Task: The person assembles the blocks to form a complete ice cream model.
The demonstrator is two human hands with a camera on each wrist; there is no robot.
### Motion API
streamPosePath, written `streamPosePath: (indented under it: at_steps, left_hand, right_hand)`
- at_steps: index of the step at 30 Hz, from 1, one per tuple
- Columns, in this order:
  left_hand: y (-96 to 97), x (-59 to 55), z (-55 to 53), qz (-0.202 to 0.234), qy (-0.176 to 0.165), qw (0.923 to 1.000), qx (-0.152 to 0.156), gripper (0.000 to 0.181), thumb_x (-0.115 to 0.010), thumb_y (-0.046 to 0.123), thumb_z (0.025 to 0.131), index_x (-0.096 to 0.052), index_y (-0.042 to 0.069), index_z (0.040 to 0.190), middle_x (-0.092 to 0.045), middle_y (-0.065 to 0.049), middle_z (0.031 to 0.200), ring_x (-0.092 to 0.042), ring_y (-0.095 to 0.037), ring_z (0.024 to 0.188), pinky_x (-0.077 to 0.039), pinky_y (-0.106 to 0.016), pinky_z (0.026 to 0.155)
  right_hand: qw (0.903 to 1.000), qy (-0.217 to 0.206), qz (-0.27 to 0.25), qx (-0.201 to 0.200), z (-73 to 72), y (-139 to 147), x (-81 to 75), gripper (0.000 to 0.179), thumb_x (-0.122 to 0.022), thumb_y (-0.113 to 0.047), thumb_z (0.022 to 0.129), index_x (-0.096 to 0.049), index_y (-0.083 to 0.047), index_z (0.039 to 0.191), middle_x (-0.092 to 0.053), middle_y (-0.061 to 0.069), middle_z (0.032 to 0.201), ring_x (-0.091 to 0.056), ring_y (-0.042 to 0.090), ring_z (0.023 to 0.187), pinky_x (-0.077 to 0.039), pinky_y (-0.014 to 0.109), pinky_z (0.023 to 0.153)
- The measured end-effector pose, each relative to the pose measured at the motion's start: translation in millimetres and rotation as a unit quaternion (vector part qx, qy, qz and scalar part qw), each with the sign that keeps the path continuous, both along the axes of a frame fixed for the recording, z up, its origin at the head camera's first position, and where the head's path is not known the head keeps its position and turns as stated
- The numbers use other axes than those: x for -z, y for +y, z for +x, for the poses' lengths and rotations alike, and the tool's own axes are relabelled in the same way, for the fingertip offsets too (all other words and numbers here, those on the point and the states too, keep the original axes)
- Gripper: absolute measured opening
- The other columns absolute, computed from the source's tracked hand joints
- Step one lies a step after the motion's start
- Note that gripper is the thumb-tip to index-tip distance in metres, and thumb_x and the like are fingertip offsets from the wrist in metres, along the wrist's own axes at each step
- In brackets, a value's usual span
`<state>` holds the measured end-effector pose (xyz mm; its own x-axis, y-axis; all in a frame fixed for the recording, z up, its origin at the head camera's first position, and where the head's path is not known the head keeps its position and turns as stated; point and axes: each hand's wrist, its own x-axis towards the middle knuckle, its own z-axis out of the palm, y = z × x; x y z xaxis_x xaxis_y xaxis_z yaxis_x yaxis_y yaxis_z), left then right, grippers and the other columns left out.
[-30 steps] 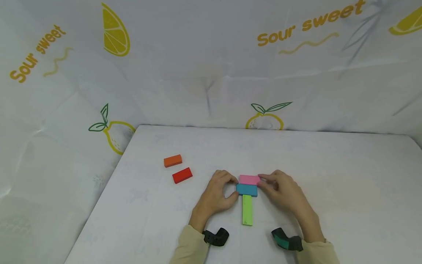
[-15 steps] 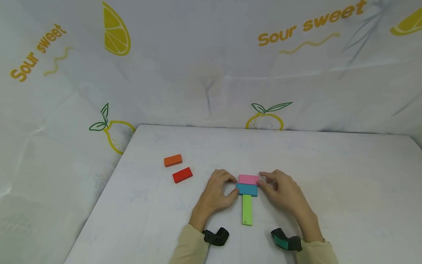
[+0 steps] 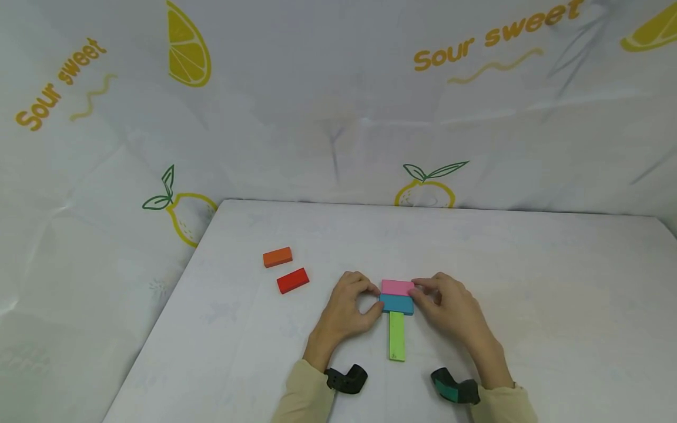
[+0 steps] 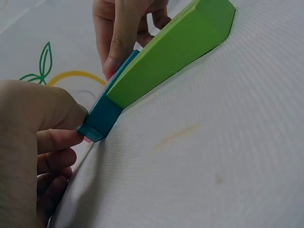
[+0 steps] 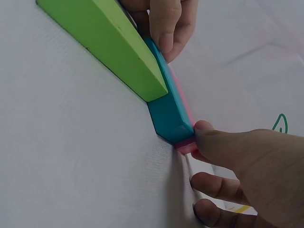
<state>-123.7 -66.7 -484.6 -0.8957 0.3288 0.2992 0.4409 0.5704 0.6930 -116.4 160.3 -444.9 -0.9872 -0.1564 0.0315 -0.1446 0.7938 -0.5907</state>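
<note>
In the head view a light green block [image 3: 396,336] lies lengthwise toward the person. A blue block [image 3: 396,304] lies crosswise against its far end, and a pink block [image 3: 398,287] sits along the blue one's far side. My left hand [image 3: 346,308] pinches the blue block's left end between thumb and forefinger. At the right end of the pink block, the thumb and forefinger of my right hand [image 3: 452,305] pinch it. In the right wrist view the pink block [image 5: 185,145] is mostly hidden behind the blue block [image 5: 170,116].
An orange block [image 3: 277,257] and a red block [image 3: 293,281] lie apart on the white table [image 3: 555,305], left of the hands. Behind the table hangs a white sheet [image 3: 296,117] with lemon prints. Each wrist wears a black device [image 3: 347,379].
My right hand has shifted slightly left, its forefinger coming back against the pink block. That block has slid a little left along the blue one. My left hand stays in place.
</note>
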Motion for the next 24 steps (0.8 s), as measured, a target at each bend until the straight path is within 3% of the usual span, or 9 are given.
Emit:
streamPosePath:
  at_steps: [24]
  left_hand:
    - [-0.2,-3.6,-1.3,0.004,0.003,1.0000,0.000,0.014,-0.076,0.018,0.085,-0.080,0.006,0.091,-0.070,-0.001,0.088,-0.059,-0.013,0.093,-0.052,-0.030,0.088]
  right_hand:
    - [1.0000,0.004,-0.006,-0.001,-1.1,-1.4,-1.5,0.031,-0.072,-0.027,0.094,-0.077,-0.008,0.118,-0.059,-0.001,0.079,-0.045,0.010,0.064,-0.035,0.023,0.052]
